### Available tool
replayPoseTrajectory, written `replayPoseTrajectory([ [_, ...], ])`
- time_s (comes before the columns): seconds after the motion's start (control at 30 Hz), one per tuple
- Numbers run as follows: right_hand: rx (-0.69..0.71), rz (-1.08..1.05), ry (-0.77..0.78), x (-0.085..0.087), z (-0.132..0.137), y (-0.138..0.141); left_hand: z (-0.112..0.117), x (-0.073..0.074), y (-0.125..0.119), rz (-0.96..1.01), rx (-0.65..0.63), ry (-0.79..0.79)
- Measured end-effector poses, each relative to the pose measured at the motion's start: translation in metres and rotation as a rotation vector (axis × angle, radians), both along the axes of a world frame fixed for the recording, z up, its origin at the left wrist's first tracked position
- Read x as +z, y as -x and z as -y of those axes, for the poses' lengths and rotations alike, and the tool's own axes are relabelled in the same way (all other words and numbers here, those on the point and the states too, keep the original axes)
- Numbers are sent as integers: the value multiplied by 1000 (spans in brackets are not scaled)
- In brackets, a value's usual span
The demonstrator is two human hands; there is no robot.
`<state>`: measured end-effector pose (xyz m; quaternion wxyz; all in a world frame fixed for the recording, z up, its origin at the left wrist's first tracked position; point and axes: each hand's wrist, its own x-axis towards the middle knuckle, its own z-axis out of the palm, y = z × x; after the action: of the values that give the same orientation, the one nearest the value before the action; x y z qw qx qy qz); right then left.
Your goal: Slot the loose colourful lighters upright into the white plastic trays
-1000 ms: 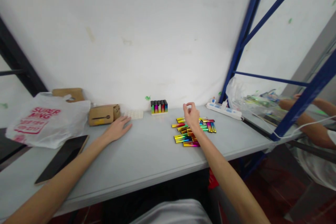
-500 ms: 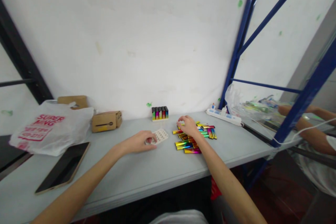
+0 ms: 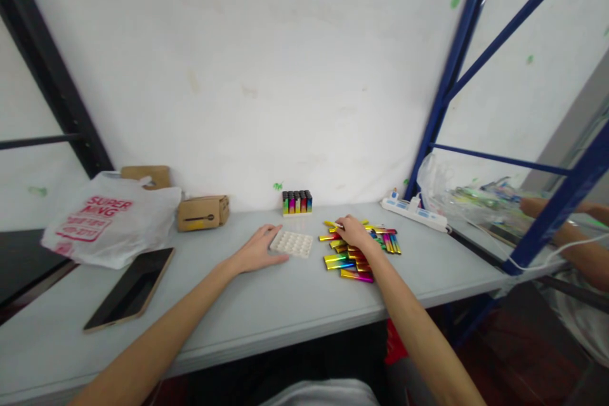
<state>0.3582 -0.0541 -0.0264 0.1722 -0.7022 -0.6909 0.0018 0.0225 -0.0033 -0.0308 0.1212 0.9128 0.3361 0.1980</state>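
A white tray with rows of round holes [image 3: 292,244] lies flat on the table. My left hand [image 3: 257,250] rests at its left side, thumb and fingers spread apart around that edge and touching it. To the right is a loose pile of shiny rainbow-coloured lighters [image 3: 340,262]. My right hand [image 3: 354,232] is over the back of this pile, fingertips closed on a lighter [image 3: 330,224] whose yellow end shows; the palm hides part of the pile. Behind the tray, a block of upright black-topped lighters [image 3: 297,202] stands in rows near the wall.
On the left lie a white plastic bag [image 3: 114,216], a small cardboard box [image 3: 203,213] and a dark tablet [image 3: 130,288]. A power strip [image 3: 413,213] sits at the back right by a blue shelf post [image 3: 445,85]. Beyond it, another person's arm [image 3: 578,247] shows.
My left hand has opened from its grip on the tray, which now lies flat. My right fingers have lowered into the pile and closed. The view has shifted slightly.
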Motion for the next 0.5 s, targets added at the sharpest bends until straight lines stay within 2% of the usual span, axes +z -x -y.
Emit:
replayPoseTrajectory([
  [0.13,67,-79,-149,7,2,4,-12,-2,2,-22,1,28],
  [0.23,125,-251,-261,12,3,13,-16,-5,4,11,-36,21],
  [0.37,192,-583,-295,15,4,26,-16,-6,4,75,-56,2],
  [0.5,260,-715,-294,17,9,36,-9,-3,2,157,30,-21],
])
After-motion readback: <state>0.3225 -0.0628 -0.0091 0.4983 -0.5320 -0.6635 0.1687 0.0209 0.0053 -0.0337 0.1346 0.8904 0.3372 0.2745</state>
